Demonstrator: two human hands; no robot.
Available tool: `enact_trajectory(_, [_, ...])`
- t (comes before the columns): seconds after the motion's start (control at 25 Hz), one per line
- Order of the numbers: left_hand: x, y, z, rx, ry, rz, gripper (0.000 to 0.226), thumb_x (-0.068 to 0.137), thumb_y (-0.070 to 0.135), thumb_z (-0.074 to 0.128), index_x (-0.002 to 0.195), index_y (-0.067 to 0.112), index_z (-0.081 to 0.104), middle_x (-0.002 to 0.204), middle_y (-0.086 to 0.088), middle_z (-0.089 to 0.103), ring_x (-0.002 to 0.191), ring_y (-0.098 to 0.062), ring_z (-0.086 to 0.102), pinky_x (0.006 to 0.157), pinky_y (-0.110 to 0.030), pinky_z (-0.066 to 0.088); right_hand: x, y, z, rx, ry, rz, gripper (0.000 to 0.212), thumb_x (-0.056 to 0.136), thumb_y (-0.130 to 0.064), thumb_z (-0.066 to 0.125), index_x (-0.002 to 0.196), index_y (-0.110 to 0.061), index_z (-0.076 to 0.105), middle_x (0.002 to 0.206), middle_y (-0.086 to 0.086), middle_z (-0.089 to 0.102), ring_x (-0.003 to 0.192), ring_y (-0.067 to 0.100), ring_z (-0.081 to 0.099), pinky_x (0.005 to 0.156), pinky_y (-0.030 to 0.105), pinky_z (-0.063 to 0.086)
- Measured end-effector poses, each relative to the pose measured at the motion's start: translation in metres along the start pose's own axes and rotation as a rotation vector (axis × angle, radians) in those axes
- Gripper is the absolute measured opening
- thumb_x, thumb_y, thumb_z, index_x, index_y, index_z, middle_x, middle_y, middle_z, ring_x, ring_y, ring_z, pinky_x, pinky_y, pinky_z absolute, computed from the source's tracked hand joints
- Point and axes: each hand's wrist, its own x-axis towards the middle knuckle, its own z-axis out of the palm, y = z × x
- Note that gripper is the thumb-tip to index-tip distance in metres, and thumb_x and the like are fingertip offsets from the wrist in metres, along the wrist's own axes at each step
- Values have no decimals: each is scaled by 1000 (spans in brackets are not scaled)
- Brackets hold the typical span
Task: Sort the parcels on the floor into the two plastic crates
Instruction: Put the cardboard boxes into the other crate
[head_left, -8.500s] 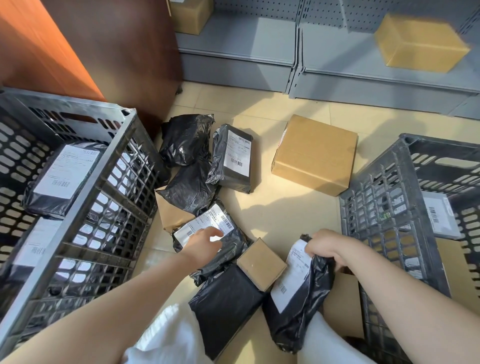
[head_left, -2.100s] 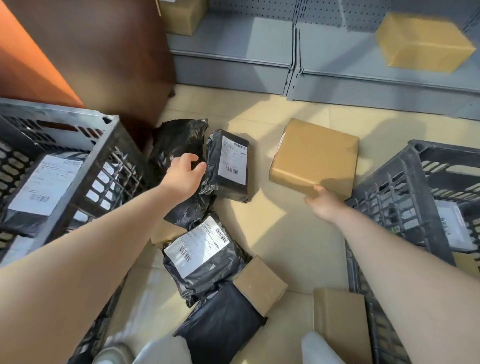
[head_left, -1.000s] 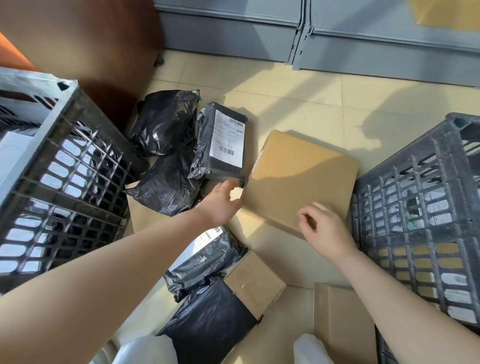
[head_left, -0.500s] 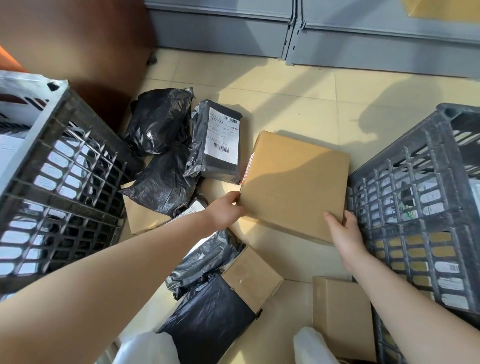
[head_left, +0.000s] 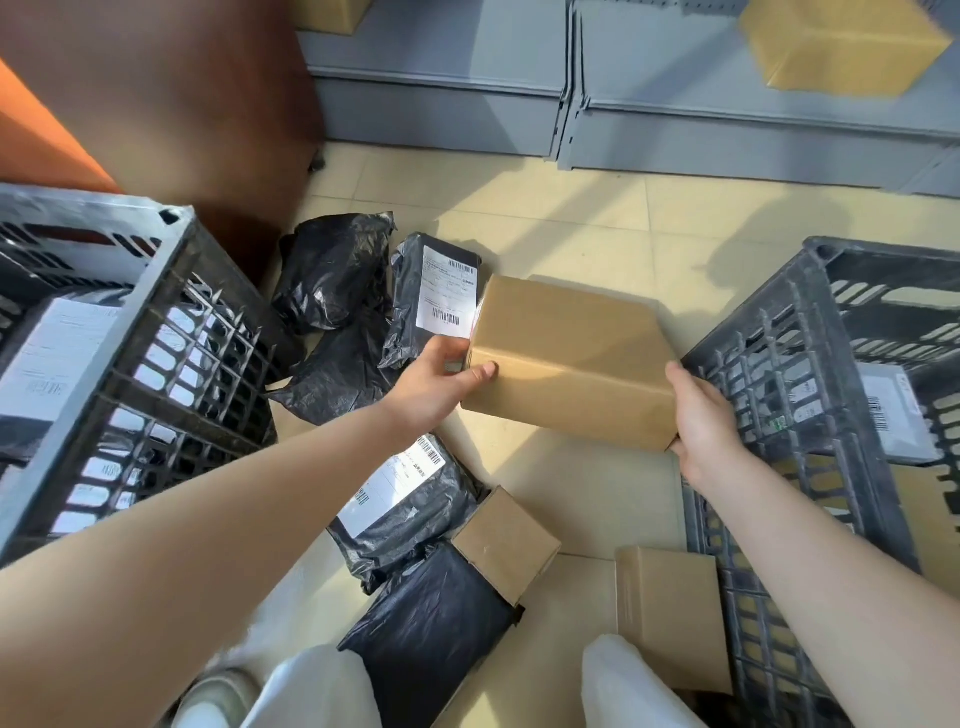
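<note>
A large brown cardboard box (head_left: 571, 358) sits mid-frame, tilted, gripped at both ends by the left hand (head_left: 434, 387) and right hand (head_left: 701, 426). Black poly-bag parcels (head_left: 332, 275) cluster at ten o'clock from it, one labelled bag (head_left: 405, 499) and two small cartons (head_left: 506, 543) at six. The left crate (head_left: 171, 291) stands at nine, the right crate (head_left: 789, 332) at three, both dark lattice plastic holding parcels.

The large box (head_left: 571, 358) is plain matt brown cardboard with smooth faces. The mailer bags (head_left: 332, 275) are thin black plastic film, crinkled and glossy, some bearing white paper labels (head_left: 447, 293). Both crates (head_left: 769, 374) are dull grey moulded plastic lattice. The floor (head_left: 571, 218) is smooth pale tile with a slight sheen.
</note>
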Motion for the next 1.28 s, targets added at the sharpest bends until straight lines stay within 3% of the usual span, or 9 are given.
enact_trajectory(0.16, [-15, 18, -12, -74, 19, 52, 36, 93, 19, 67, 127, 13, 55, 119, 3, 65, 110, -13, 61, 98, -25, 44, -20, -22, -1, 12, 21, 35, 62, 71, -78, 54, 113, -33, 62, 127, -2, 63, 117, 26, 59, 105, 51, 44])
enact_trajectory(0.36, [-31, 34, -21, -217, 41, 110, 36, 86, 42, 67, 119, 29, 62, 125, -1, 66, 117, -15, 62, 109, -37, 42, -31, -48, -14, 119, 67, 58, 140, 23, -106, 47, 140, -29, 51, 140, 0, 56, 126, 26, 53, 108, 52, 41])
enact_trajectory(0.44, [-41, 42, -24, -218, 70, 134, 42, 84, 51, 65, 121, 31, 62, 126, -2, 65, 118, -16, 61, 109, -38, 43, -52, -61, -14, 109, 56, 57, 130, 36, -104, 46, 138, -24, 51, 136, 2, 58, 123, 26, 55, 107, 49, 43])
enact_trajectory(0.64, [-61, 54, -29, -230, 115, 173, 38, 103, 43, 41, 134, 27, 55, 126, 2, 65, 107, -7, 61, 89, -21, 50, -69, -73, -9, 191, 12, -47, 52, 88, -74, 43, 104, -27, 58, 112, -1, 69, 104, 17, 65, 99, 35, 49])
enact_trajectory(0.76, [-63, 49, -40, -238, 155, 160, 43, 102, 49, 32, 135, 32, 55, 127, 5, 63, 119, -13, 56, 103, -31, 41, -68, -74, -8, 157, 4, -94, 54, 86, -75, 44, 89, -24, 61, 90, -4, 65, 95, 17, 61, 109, 40, 41])
enact_trajectory(0.88, [-67, 37, -48, -254, 164, 99, 48, 98, 55, 31, 139, 38, 49, 138, 7, 56, 131, -14, 46, 114, -40, 28, -71, -68, -4, 107, -102, -84, 70, 87, -77, 38, 118, -21, 65, 114, 1, 67, 112, 18, 55, 113, 47, 27])
enact_trajectory(1.0, [-69, 28, -52, -283, 173, 26, 49, 94, 61, 36, 135, 41, 53, 135, 3, 58, 127, -21, 51, 114, -47, 31, -76, -67, 2, 127, -169, -57, 65, 93, -70, 37, 122, -19, 64, 124, 5, 62, 121, 21, 51, 106, 50, 34])
enact_trajectory(1.12, [-70, 22, -54, -250, 199, 1, 45, 100, 55, 33, 138, 38, 49, 131, 1, 58, 122, -23, 55, 110, -44, 38, -78, -66, 8, 96, -196, -96, 45, 97, -65, 38, 109, -30, 64, 108, -5, 64, 101, 13, 58, 83, 36, 45])
enact_trajectory(1.28, [-66, 13, -59, -304, 260, -29, 46, 103, 46, 37, 141, 21, 44, 135, -2, 56, 120, -23, 57, 111, -44, 40, -79, -65, 20, 11, -205, -104, 35, 92, -70, 42, 94, -41, 60, 102, -14, 64, 102, 13, 60, 93, 37, 44])
